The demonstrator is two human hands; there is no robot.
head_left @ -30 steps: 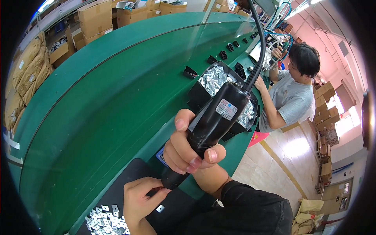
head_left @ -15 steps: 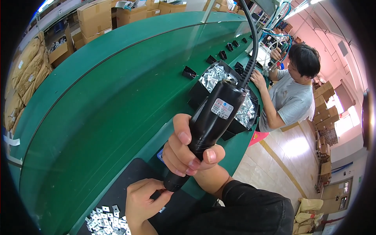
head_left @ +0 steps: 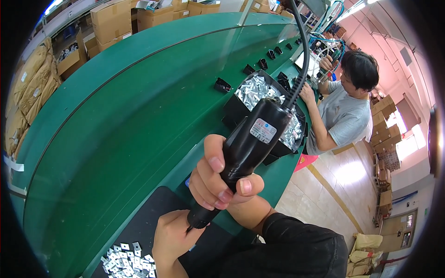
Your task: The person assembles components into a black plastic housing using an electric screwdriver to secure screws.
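Note:
A black corded electric screwdriver (head_left: pixel 248 150) slants across the middle, its nose pointing down and left. My right hand (head_left: pixel 211 183) wraps round its body, fingers on one side and thumb on the other. At the driver's nose is my left hand (head_left: pixel 171 234), closed, its fingertips mostly hidden behind the tool. A thin dark bit shows against that hand; whatever the fingers pinch cannot be made out. Beside my left wrist, small silver metal plates with holes (head_left: pixel 127 262) lie heaped on a black mat (head_left: pixel 155 211).
Beyond the driver, black bins (head_left: pixel 236 111) hold many silver metal pieces. Small black parts (head_left: pixel 222 85) stand in a line along the green bench (head_left: pixel 116 139). A co-worker in grey (head_left: pixel 345 111) works at the far right. Cardboard boxes (head_left: pixel 111 21) are stacked behind the bench.
The screwdriver and my right hand have shifted slightly down and left. My left hand has moved a little right and turned, so its fingers now sit behind the driver's nose.

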